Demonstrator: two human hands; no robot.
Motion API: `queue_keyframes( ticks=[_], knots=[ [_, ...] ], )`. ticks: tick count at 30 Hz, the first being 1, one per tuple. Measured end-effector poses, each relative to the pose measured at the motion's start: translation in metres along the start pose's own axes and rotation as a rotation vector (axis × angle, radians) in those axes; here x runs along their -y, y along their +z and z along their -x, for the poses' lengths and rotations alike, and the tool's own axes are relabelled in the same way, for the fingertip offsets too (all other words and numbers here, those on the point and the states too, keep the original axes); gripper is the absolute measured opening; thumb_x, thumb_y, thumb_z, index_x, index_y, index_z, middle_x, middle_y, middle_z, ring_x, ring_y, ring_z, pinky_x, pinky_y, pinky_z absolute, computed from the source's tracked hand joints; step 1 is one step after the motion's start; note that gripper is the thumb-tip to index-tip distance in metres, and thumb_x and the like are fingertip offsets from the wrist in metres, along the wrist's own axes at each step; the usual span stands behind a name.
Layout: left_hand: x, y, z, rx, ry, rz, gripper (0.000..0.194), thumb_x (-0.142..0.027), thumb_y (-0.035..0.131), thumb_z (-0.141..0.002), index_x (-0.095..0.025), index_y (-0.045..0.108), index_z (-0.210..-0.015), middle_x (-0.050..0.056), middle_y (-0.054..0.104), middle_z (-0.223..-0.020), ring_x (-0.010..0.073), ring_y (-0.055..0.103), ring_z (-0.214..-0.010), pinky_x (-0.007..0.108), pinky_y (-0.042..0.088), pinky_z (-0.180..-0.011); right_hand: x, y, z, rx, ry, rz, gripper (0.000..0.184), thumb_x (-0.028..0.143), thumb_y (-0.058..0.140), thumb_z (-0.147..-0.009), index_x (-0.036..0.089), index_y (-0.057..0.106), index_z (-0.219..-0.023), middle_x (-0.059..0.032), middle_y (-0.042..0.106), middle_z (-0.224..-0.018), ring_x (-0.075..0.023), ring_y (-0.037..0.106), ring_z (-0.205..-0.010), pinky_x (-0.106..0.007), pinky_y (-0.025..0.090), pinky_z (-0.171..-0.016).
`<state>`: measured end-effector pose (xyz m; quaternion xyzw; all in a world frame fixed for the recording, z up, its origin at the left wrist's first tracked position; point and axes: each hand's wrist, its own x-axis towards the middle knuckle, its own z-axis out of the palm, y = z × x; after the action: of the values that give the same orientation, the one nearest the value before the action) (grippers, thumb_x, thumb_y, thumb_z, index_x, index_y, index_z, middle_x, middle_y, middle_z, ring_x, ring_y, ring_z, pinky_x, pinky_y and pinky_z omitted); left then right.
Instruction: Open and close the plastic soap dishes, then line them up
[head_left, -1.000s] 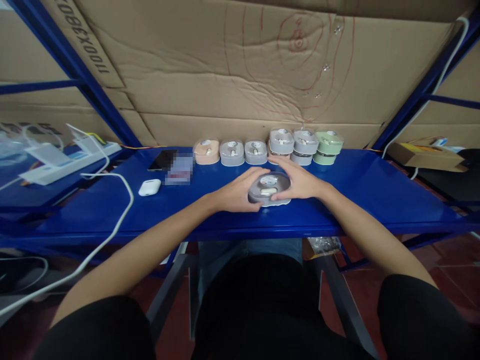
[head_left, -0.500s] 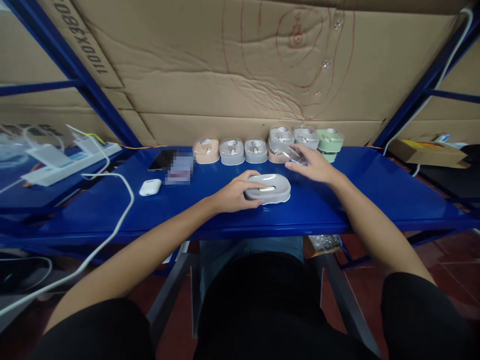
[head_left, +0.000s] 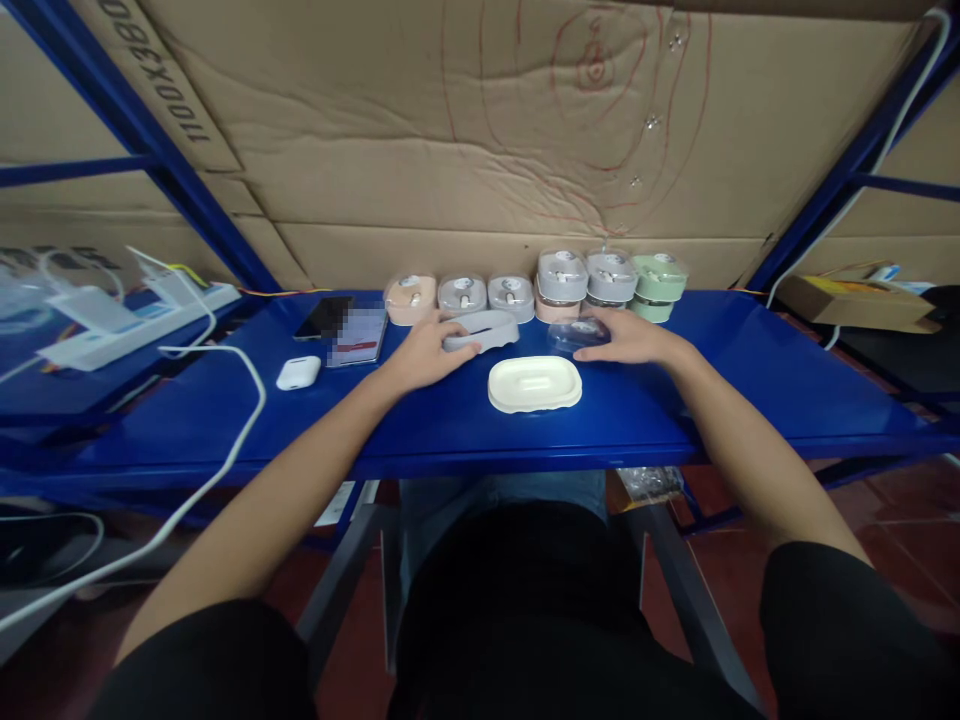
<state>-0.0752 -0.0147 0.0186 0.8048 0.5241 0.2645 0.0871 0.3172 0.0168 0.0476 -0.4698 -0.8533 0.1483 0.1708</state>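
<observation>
1. Grey and oval, with a slot in its top, a cover is in the left hand, whose thumb and fingers are closed on its left end
2. The right hand grips the right end of a clear lid, fingers curled round it; whether the lid touches the table beneath is hard to tell
3. Cream-coloured, a shallow oval base lies flat on the blue table, near the front edge and nearer the person than the cover and the lid; neither hand touches it
4. Along the back, by the cardboard, stand a peach box and two grey boxes, all with clear tops
5. To the right of those are three stacks, each two boxes high: grey on peach, grey on grey, green on green
6. On the left part of the table lie a dark phone, a second phone with its screen partly pixelated, and a white case just in front of them
7. A white cable curves past the case, and a power strip sits farther left
</observation>
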Motion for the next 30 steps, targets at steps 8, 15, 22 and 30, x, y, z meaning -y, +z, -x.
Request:
queue_keyframes(
  ticks=[8, 15, 22, 30],
  knots=[
    [-0.008, -0.001, 0.006, -0.034, 0.059, 0.040, 0.045, -0.063, 0.075, -0.093, -0.021, 0.078, -0.111, 0.015, 0.071, -0.135, 0.0399, 0.068, -0.134, 0.061, 0.051, -0.124, -0.012, 0.001, -0.003, -0.047, -0.035, 0.057, 0.093, 0.074, 0.092, -0.078, 0.022, 0.074, -0.153, -0.0182, 0.080, -0.140, -0.0491, 0.076, -0.128, -0.070, 0.061, -0.112],
    [-0.051, 0.017, 0.025, 0.153, 0.319, 0.216, 0.056, -0.060, 0.080, -0.093, -0.026, 0.073, -0.137, 0.014, 0.063, -0.161, 0.0389, 0.060, -0.154, 0.058, 0.044, -0.134, -0.003, 0.000, 0.000, -0.286, 0.000, -0.071, 0.097, 0.093, 0.076, -0.087, 0.021, 0.072, -0.152, -0.0186, 0.084, -0.126, -0.0427, 0.080, -0.108, -0.066, 0.065, -0.100],
    [-0.070, 0.025, 0.025, 0.243, 0.299, 0.195, 0.068, -0.054, 0.082, -0.088, -0.024, 0.065, -0.148, 0.015, 0.065, -0.160, 0.0407, 0.060, -0.155, 0.057, 0.045, -0.134, 0.006, 0.004, 0.001, -0.376, -0.083, -0.088, 0.097, 0.089, 0.079, -0.086, 0.021, 0.071, -0.154, -0.0186, 0.082, -0.131, -0.0425, 0.079, -0.110, -0.068, 0.063, -0.103],
    [-0.053, 0.037, 0.023, 0.168, 0.111, 0.424, 0.132, -0.058, 0.103, -0.067, -0.023, 0.034, -0.173, 0.025, 0.057, -0.171, 0.0495, 0.056, -0.159, 0.068, 0.045, -0.132, 0.047, 0.024, 0.006, -0.071, -0.511, -0.136, 0.090, 0.073, 0.095, -0.081, 0.032, 0.070, -0.158, -0.0109, 0.076, -0.152, -0.0406, 0.072, -0.138, -0.063, 0.057, -0.121]
  ],
)
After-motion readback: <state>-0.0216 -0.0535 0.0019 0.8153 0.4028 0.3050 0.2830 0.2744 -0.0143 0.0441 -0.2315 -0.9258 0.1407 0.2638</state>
